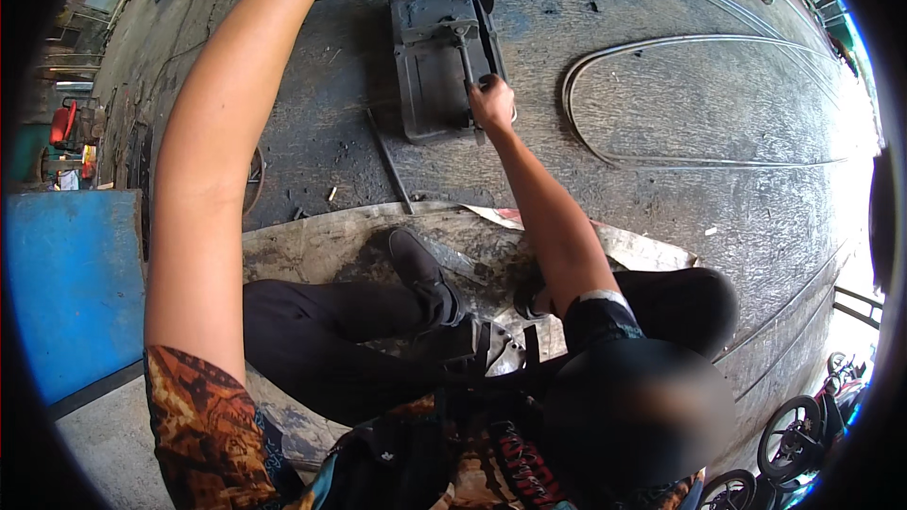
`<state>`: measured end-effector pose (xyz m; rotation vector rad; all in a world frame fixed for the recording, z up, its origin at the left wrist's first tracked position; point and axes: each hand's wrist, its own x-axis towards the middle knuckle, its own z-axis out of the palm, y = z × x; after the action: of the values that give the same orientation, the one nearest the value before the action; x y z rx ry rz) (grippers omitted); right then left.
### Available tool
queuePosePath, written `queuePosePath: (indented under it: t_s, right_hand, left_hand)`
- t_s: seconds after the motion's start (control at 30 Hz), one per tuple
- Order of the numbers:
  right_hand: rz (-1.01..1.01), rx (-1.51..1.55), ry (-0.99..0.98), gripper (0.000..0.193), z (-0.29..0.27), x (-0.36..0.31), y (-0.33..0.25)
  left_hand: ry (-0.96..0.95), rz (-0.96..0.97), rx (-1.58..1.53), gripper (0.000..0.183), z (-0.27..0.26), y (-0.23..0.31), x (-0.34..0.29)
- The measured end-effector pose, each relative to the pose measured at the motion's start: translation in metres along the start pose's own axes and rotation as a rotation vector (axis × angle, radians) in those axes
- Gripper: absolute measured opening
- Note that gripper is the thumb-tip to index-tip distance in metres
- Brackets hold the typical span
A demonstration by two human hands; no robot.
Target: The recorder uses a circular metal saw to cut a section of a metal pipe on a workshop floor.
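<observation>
At upper centre, a dark metal machine [427, 85] is set on the floor [680, 104]. By the right hand [493, 104], fingers curled inward, the lower end of its slim rod [464, 52] seems gripped. The left fingers cannot be told, being cut off at top. Adjustment appears under way; what remains cannot be judged.

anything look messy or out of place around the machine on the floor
Yes: dark bits litter the floor right of the metal machine, and a loose bar lies askew nearby. The pale sheet is heavily stained, its far edge seemingly curled.
</observation>
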<state>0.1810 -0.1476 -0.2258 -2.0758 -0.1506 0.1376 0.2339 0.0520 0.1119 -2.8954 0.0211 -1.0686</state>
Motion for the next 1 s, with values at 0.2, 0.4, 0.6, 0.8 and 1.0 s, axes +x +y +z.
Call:
queuePosePath:
  t_s: [0.2,0.4,0.6,0.8,1.0]
  right_hand:
    - [-0.012,-0.323,-0.151,0.041,0.028,0.05,-0.007]
    - [-0.273,-0.485,-0.107,0.044,0.053,0.082,-0.007]
    - [-0.451,-0.576,-0.168,0.041,0.077,0.101,-0.008]
    - [-0.489,-0.541,-0.099,0.036,0.087,0.12,0.002]
    - [-0.437,-0.554,-0.182,0.032,0.084,0.112,-0.022]
  left_hand:
    - [-0.086,-0.039,0.066,0.082,-0.01,0.015,-0.005]
    - [-0.097,-0.032,0.034,0.081,-0.017,0.02,-0.011]
    - [-0.119,-0.022,0.051,0.083,-0.02,0.017,-0.008]
    - [-0.111,-0.032,0.088,0.082,-0.016,0.022,-0.003]
    - [-0.09,0.0,0.089,0.083,-0.015,0.012,-0.008]
